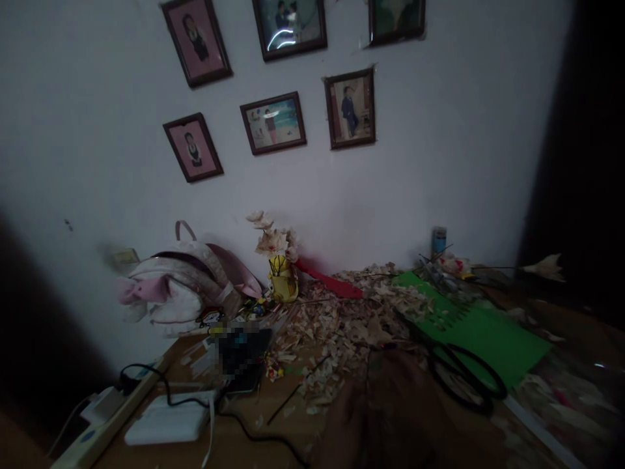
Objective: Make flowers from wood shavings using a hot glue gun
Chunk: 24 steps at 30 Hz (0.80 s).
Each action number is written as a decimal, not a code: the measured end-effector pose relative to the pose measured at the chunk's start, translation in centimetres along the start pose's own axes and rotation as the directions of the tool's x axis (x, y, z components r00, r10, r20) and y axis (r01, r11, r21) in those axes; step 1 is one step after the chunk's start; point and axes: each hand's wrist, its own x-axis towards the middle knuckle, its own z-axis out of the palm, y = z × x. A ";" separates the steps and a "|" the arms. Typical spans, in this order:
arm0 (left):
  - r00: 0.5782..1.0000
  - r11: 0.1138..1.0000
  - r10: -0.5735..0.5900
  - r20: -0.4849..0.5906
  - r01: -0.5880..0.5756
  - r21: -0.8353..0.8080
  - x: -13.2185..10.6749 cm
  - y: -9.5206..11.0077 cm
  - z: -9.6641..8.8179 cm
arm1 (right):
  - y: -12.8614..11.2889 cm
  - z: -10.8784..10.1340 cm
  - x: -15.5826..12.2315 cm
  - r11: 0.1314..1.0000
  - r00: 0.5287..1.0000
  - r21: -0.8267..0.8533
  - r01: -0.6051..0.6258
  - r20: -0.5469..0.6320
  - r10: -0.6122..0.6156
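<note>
Across the counter (pixel 288 426), a heap of pale scraps (pixel 336 326) is spread, bordered on the right by a green sheet (pixel 498 342). The left hand (pixel 342 420) and right hand (pixel 403 384) are held close together, near black scissors (pixel 499 392). Between them a thin dark stem (pixel 368 374) is seen; whether it is gripped cannot be told.

I am seeing both hands only as dark, blurred shapes: the left hand (pixel 344 417) and right hand (pixel 403 387) are merging in shadow, and I am not making out what the fingers are gripping. A pixelated patch is masking much of a dark flat object (pixel 260 345). The lower edge is cropping the power strip (pixel 105 426), the upper edge three picture frames (pixel 290 29).
</note>
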 end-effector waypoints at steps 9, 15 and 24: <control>0.999 0.998 -0.041 -0.028 0.043 0.040 -0.1 0.5 0.0 | -0.5 -0.7 -0.9 0.999 0.983 -0.015 -0.035 0.182 0.037; 1.000 1.000 0.002 -0.005 -0.002 0.001 0.0 0.7 0.1 | -0.6 -0.3 -0.3 0.992 0.989 0.074 -0.106 0.116 0.097; 1.000 1.000 0.000 -0.003 0.000 0.000 0.0 0.9 0.2 | -0.3 -3.9 -2.4 0.996 0.991 0.043 -0.077 0.113 0.072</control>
